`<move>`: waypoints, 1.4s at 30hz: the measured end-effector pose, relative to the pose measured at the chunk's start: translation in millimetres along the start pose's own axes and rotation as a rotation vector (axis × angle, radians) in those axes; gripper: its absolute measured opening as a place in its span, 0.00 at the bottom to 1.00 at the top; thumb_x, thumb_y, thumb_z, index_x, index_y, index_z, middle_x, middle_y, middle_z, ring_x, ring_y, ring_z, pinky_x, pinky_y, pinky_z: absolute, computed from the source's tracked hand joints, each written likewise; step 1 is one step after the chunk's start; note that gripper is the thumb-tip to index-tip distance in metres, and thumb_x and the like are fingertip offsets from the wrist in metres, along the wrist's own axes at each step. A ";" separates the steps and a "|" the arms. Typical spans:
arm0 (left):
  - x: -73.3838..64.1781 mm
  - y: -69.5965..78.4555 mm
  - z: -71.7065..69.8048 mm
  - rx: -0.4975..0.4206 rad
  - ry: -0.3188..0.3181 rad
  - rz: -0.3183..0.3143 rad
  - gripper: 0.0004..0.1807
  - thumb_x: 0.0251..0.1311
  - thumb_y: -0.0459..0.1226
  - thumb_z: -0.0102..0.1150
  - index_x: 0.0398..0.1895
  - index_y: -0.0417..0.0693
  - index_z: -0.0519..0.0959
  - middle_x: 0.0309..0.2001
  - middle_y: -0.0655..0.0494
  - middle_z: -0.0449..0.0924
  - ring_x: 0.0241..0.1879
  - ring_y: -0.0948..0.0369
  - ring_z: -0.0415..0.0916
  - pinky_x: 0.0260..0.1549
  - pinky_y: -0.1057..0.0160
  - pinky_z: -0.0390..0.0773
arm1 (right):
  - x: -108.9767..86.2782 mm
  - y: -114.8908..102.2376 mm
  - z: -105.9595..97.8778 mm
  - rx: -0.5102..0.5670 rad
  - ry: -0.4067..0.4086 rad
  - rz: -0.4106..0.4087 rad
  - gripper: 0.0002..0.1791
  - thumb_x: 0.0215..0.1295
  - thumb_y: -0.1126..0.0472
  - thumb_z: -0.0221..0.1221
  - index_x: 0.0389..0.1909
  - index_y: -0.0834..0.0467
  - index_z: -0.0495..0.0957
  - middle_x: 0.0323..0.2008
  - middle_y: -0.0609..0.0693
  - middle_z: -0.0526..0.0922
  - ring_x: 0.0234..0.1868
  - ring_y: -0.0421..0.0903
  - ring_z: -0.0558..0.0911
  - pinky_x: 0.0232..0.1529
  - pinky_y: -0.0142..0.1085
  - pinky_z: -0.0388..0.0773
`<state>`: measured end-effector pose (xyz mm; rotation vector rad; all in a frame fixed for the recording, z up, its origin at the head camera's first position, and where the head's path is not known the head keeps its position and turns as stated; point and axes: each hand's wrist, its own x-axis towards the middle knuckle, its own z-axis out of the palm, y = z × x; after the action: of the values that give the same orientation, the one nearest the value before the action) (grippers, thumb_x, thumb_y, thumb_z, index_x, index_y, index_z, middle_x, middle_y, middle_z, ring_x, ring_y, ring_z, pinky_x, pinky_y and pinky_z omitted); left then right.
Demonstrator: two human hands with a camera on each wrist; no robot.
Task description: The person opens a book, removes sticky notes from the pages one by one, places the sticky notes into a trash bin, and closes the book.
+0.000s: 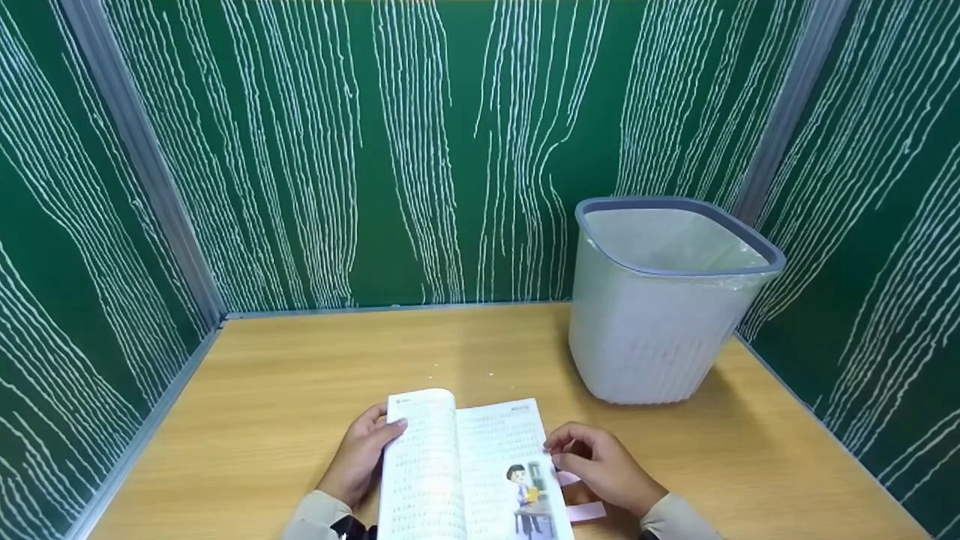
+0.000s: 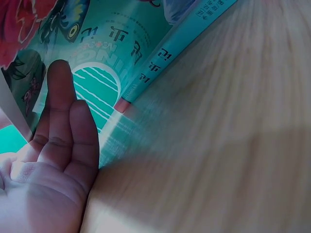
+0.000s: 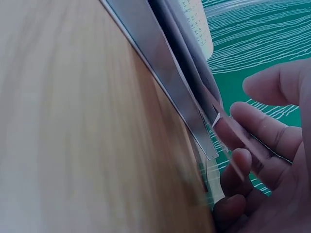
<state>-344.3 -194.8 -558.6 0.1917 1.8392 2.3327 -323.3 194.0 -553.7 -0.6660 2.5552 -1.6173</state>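
Observation:
A book [image 1: 420,465] lies spread in front of me, its text pages facing up and a drawing of a child at a desk on the right page. My left hand [image 1: 364,450] grips its left edge, thumb on the page and fingers behind the cover. From below, the left wrist view shows that hand [image 2: 58,145] against the teal illustrated cover [image 2: 121,34]. My right hand [image 1: 604,465] is at the right edge, bent fingertips right at the page. Pink strips [image 1: 586,512] stick out there. In the right wrist view, the thumb of that hand [image 3: 272,145] stands apart from the fingers.
A pale waste bin [image 1: 652,330] with a grey rim and a liner bag stands at the back right of the wooden table [image 1: 300,375]. Small white specks lie beyond the book. Green panels [image 1: 465,150] with white wavy lines enclose the table on three sides.

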 end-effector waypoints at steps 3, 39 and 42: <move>0.2 0.1 -0.1 0.005 0.000 0.001 0.29 0.73 0.34 0.55 0.71 0.30 0.59 0.50 0.45 0.86 0.46 0.55 0.87 0.46 0.60 0.87 | -0.6 0.3 0.7 0.000 -0.004 -0.034 0.08 0.68 0.65 0.63 0.46 0.55 0.84 0.40 0.53 0.85 0.36 0.41 0.80 0.40 0.31 0.79; 0.0 0.7 0.6 0.018 0.030 -0.026 0.29 0.73 0.36 0.57 0.71 0.33 0.61 0.49 0.47 0.87 0.44 0.55 0.88 0.44 0.60 0.87 | -4.0 -11.1 3.5 -0.255 0.034 -0.247 0.11 0.64 0.66 0.67 0.43 0.48 0.83 0.40 0.43 0.83 0.30 0.36 0.75 0.32 0.31 0.77; 0.3 0.2 0.7 0.017 0.033 -0.025 0.29 0.73 0.35 0.57 0.71 0.32 0.61 0.49 0.46 0.87 0.45 0.55 0.88 0.45 0.60 0.87 | -4.3 -11.8 3.7 -0.308 0.038 -0.253 0.12 0.63 0.68 0.66 0.43 0.48 0.83 0.40 0.42 0.83 0.30 0.34 0.74 0.32 0.30 0.76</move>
<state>-344.5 -194.2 -558.3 0.1329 1.8662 2.3177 -314.5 188.2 -546.0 -1.0292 2.8788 -1.3107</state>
